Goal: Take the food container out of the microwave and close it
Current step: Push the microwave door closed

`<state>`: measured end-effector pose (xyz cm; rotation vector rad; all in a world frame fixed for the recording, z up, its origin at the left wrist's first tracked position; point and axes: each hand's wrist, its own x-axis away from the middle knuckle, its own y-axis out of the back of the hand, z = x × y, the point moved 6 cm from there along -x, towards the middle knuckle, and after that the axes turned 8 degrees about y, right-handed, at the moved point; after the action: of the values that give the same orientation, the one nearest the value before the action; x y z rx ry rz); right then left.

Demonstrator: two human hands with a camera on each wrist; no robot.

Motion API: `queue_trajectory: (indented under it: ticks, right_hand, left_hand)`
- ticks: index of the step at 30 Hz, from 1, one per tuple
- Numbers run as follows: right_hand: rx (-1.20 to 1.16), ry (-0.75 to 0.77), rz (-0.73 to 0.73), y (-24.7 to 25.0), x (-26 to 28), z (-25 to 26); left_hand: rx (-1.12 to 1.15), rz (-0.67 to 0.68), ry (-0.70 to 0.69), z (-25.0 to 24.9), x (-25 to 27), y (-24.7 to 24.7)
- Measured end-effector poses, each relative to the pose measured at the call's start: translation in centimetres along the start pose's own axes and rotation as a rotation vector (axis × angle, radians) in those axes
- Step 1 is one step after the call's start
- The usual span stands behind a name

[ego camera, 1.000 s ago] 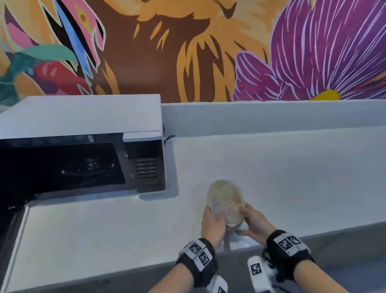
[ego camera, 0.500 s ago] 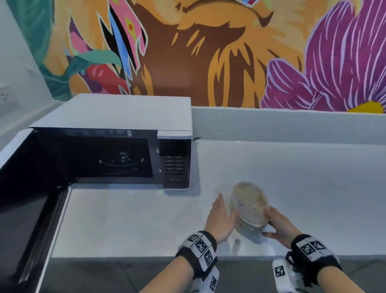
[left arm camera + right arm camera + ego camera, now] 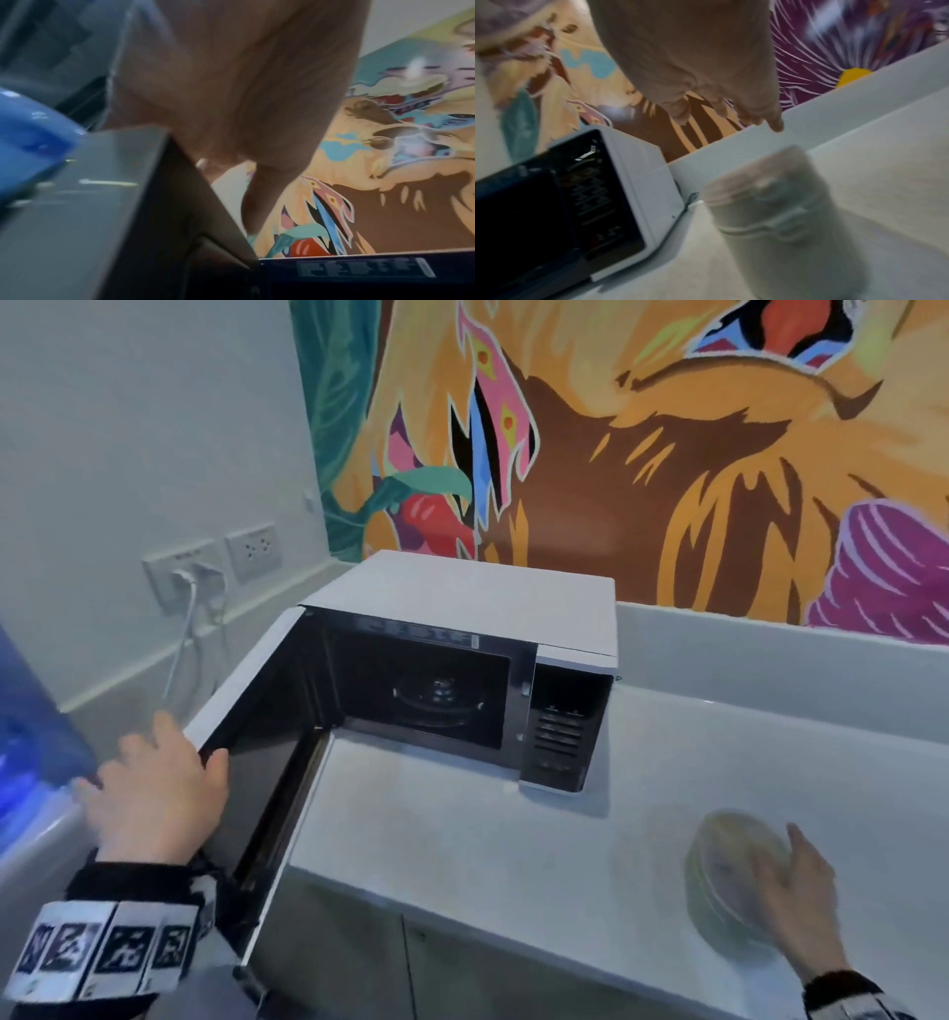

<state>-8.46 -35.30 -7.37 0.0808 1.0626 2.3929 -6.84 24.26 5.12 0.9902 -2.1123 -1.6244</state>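
Food container [image 3: 732, 875] sits on the white table [image 3: 462, 839] at the lower right of the head view, well apart from the microwave [image 3: 462, 660] and to the right of it. It is a round, clear tub with a pale, blurred top; in the right wrist view [image 3: 777, 213] it shows as a smeared cylinder with a rim line round it, and whether its lid is fully seated cannot be told. The right hand [image 3: 801, 901] is at the container's right side, fingers [image 3: 793, 839] straight and spread loosely, not curled round it; the blur hides whether the palm touches the tub. In the right wrist view that hand [image 3: 693, 60] hangs above the container with its fingers pointing down and apart.

At centre frame the microwave stands with its door [image 3: 267, 737] swung wide toward the lower left, the dark cavity showing a turntable ring inside. The left hand [image 3: 154, 793] is at the upper outer corner of the door, thumb hooked over the edge onto the dark inner face, the other fingers extended along the outer side. The left wrist view shows the same hand [image 3: 231, 91] over the door's top edge [image 3: 164, 182].

A bright mural [image 3: 667, 454] fills the wall behind, wall sockets [image 3: 215, 562] sit at the left with a cable plugged in, and a blue object [image 3: 31, 737] is at the left edge.
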Motion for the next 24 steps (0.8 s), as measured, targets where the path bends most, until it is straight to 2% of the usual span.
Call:
queue_trajectory:
  ticks: [2, 3, 6, 8, 11, 14, 16, 19, 24]
  right_hand:
    - [0.014, 0.12, 0.037, -0.7, 0.0, 3.5]
    - [0.021, 0.161, 0.068, -1.1, 0.2, 5.2]
    - [-0.05, 0.19, 0.15, -2.4, 1.1, 8.4]
    - [-0.163, 0.213, 0.172, -3.5, 1.3, 9.9]
    - [-0.231, 0.222, 0.217, -5.4, 1.7, 10.9]
    - [-0.251, 0.258, 0.25, -6.5, 1.2, 13.0]
    - [-0.256, 0.328, 0.238, -6.4, 0.5, 15.3]
    - [-0.231, 0.454, 0.17, -6.3, -1.2, 19.3]
    - [-0.033, 0.701, 0.027, -7.4, -4.3, 25.5]
  left_hand:
    - [0.01, 0.116, 0.079, 1.9, 0.4, -1.0]
    - [0.012, 0.14, 0.061, 2.2, 0.6, -1.3]
    - [0.158, 0.13, 0.035, 1.0, 3.0, -0.2]
    - [0.23, 0.213, -0.025, -1.0, 4.7, 0.1]
    - [0.39, 0.422, -0.144, -5.7, 8.4, -0.4]
    - [0.53, 0.651, -0.284, -11.6, 10.9, -3.4]
    - [0.603, 0.742, -0.367, -15.5, 11.3, -6.4]
    - [0.694, 0.79, -0.418, -20.6, 10.9, -10.0]
    - [0.69, 0.727, -0.51, -25.2, 9.6, -12.5]
